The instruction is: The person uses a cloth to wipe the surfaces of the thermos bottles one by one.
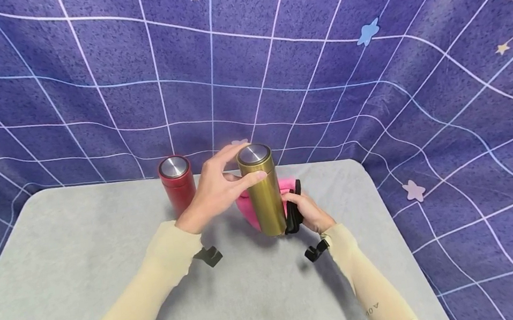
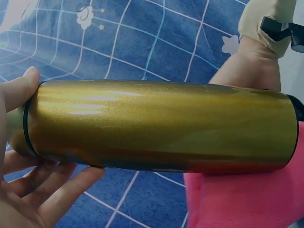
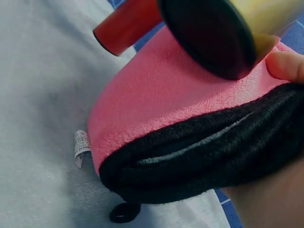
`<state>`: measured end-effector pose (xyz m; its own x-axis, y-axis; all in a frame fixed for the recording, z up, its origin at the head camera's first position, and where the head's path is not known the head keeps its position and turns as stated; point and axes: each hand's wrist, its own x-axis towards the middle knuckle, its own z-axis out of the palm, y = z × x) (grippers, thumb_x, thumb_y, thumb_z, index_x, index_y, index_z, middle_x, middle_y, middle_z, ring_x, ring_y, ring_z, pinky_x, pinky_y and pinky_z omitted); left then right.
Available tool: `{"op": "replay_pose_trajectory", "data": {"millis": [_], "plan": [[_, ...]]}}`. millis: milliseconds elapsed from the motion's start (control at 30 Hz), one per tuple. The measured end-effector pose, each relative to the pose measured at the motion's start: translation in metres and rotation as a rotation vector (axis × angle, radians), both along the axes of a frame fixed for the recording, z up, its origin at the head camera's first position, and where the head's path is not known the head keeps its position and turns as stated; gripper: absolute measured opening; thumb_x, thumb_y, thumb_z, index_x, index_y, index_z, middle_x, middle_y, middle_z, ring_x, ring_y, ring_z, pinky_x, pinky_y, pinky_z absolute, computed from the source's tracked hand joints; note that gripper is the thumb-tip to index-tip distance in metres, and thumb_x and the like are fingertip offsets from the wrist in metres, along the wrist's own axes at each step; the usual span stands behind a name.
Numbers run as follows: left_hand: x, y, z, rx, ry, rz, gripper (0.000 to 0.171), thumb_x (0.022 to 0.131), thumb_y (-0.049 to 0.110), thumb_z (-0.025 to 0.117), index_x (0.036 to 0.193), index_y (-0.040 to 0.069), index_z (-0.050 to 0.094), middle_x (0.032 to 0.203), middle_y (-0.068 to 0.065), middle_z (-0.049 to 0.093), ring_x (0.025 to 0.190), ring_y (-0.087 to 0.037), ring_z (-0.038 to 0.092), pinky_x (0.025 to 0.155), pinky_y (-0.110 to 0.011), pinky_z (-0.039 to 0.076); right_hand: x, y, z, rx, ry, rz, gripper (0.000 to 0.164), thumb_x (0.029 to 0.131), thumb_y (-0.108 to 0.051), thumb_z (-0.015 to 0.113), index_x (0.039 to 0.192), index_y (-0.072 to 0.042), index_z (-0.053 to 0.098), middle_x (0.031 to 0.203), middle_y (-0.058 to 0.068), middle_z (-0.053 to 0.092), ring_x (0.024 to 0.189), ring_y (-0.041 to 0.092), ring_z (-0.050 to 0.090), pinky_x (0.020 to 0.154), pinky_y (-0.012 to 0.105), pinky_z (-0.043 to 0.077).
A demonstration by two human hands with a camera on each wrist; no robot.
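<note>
Near its lid, my left hand (image 1: 219,189) grips a gold thermos flask (image 1: 266,204), thumb on one side and fingers on the other. The flask stands nearly upright in the head view, its steel-topped lid uppermost. Behind it, my right hand (image 1: 311,212) holds a pink fleece pouch (image 3: 142,104) with a black-trimmed opening. In the right wrist view, the flask's dark base overlaps the pink fabric, outside the opening. My right thumb (image 3: 287,66) lies on the pink side near the trim. A red thermos flask (image 1: 181,191) stands left of the gold one, partly hidden by my left hand.
The grey table (image 1: 78,248) reaches back to a purple-blue curtain (image 1: 190,98) with a grid and stars, which also hangs along the right side. A white label (image 3: 81,147) and a black loop (image 3: 125,212) stick out from the pouch.
</note>
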<state>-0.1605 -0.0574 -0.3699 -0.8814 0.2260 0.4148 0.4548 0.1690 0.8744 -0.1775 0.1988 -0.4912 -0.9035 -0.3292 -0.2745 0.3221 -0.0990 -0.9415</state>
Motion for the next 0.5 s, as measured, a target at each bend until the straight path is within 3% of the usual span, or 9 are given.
{"op": "replay_pose_trajectory", "data": {"millis": [267, 500], "plan": [[0.001, -0.004, 0.008, 0.015, 0.023, -0.014, 0.060, 0.089, 0.025, 0.090, 0.144, 0.017, 0.068, 0.139, 0.002, 0.068, 0.131, -0.016, 0.061, 0.088, -0.036, 0.066, 0.005, 0.002, -0.011, 0.002, -0.037, -0.002, 0.013, 0.096, -0.014, 0.056, 0.099, -0.018, 0.068, 0.084, -0.004, 0.068, 0.077, 0.009, 0.065, 0.071, 0.024, 0.056], [0.005, -0.007, 0.014, 0.043, 0.023, -0.013, 0.059, 0.089, 0.024, 0.090, 0.143, 0.019, 0.069, 0.139, 0.004, 0.068, 0.129, -0.014, 0.062, 0.089, -0.037, 0.065, 0.012, 0.001, -0.016, 0.042, -0.053, -0.007, 0.014, 0.096, -0.017, 0.056, 0.106, -0.015, 0.066, 0.092, -0.002, 0.072, 0.084, 0.012, 0.069, 0.077, 0.028, 0.059]]}}
